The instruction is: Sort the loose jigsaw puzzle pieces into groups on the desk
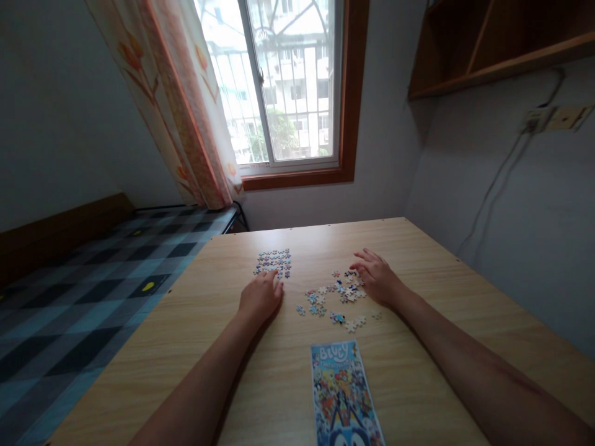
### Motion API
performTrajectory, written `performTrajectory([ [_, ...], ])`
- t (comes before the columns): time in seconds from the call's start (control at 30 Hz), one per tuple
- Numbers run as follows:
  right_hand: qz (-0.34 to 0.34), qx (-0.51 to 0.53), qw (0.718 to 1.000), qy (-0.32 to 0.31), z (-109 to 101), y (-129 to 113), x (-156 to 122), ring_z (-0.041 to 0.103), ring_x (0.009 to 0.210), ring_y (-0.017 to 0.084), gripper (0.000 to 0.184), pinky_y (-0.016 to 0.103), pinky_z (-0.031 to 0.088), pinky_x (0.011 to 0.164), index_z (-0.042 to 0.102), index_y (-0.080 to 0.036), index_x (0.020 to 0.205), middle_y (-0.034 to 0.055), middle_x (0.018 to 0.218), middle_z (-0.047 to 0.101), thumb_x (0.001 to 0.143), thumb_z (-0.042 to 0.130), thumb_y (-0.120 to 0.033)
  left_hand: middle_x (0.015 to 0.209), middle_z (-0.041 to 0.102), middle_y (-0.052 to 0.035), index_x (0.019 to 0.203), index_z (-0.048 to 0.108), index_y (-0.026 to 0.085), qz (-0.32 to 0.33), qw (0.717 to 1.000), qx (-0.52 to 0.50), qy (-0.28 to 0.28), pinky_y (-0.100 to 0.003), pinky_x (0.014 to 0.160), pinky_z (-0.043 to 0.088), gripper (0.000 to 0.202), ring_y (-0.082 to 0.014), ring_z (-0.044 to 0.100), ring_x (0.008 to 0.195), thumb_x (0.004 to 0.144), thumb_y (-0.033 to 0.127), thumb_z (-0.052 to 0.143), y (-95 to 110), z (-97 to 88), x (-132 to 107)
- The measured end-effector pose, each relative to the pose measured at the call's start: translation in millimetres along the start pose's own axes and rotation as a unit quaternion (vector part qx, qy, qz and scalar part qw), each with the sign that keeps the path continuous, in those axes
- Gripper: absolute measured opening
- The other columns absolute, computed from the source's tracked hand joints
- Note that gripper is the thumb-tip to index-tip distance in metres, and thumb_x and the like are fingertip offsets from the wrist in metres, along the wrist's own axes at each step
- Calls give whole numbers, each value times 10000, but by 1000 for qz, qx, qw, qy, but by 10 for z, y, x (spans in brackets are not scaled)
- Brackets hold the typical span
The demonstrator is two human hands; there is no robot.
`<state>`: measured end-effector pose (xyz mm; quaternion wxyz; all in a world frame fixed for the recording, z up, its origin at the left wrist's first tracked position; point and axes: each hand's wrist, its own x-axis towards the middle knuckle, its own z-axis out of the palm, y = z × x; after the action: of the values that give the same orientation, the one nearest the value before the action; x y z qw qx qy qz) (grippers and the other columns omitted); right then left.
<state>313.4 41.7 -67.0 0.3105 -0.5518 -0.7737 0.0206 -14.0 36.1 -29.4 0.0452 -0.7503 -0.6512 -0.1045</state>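
Small jigsaw pieces (274, 259) lie in neat rows on the far left part of the wooden table. My left hand (261, 295) rests palm down at the near edge of these rows, its fingertips over the lowest row and its thumb apart from the fingers. No piece shows clearly in its grasp. To the right, loose jigsaw pieces (348, 292) are scattered, some face up and some pale side up. My right hand (375, 277) is at the right edge of this scatter, fingers spread and slightly bent. Its palm side is partly hidden.
A colourful printed sheet marked "Bluey" (344, 390) lies on the table (269, 384) nearest me. Left of the table is a bed with a checked cover (153, 248). A window (297, 93) and curtain (186, 111) are behind; a wall shelf (506, 62) hangs at upper right.
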Motion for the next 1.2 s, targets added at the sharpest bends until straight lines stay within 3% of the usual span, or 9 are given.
performTrajectory([
  [0.27,-86,-19,994,-62,-65,-266,-61,291,1415,298,309,585,225,1119,688,-314,1157,49,1430,483,941,468,-322,1140,655,-76,1134,622,211,11,999,-31,28,-327,839,484,307,-215,631,943,923,339,440,5,-52,-13],
  [0.53,-121,-16,991,-62,-63,-254,-47,314,1406,287,335,570,249,1119,737,-307,1032,34,1389,522,844,526,-128,966,628,-67,1005,699,249,173,982,-75,7,-318,821,476,280,-175,597,844,935,306,434,134,-147,-132],
  [0.63,-126,-21,991,-49,-79,-246,-25,332,1393,283,321,555,259,1121,742,-299,1014,31,1367,543,836,535,-130,948,623,-72,1035,711,267,217,973,-79,6,-338,835,469,293,-187,578,868,935,296,437,201,-138,-165],
  [0.77,-122,-29,991,-49,-94,-243,-22,341,1384,298,274,562,254,1117,754,-280,953,30,1357,551,831,545,-151,1109,632,-64,1151,678,307,262,963,-57,20,-430,994,396,304,-233,531,1055,920,332,482,281,-123,-215],
  [0.93,-112,-38,992,-49,-112,-231,-49,338,1384,303,320,566,239,1119,754,-270,935,30,1370,540,788,529,-95,1444,478,-36,1299,585,320,279,959,-38,5,-509,1143,221,401,-275,348,1349,920,406,485,394,-150,-316],
  [1.07,-125,-37,990,-56,-123,-213,-43,353,1375,302,329,561,235,1121,755,-280,947,31,1358,552,784,535,-97,1497,434,-14,1377,515,321,314,947,-41,-50,-531,1187,96,453,-264,277,1416,938,411,446,480,-163,-367],
  [1.2,-122,-34,991,-51,-154,-175,-13,360,1372,305,303,557,260,1113,757,-265,927,47,1347,559,781,548,-101,1513,412,-39,1409,473,329,336,938,-42,-69,-563,1175,99,483,-284,270,1426,956,475,393,512,-113,-357],
])
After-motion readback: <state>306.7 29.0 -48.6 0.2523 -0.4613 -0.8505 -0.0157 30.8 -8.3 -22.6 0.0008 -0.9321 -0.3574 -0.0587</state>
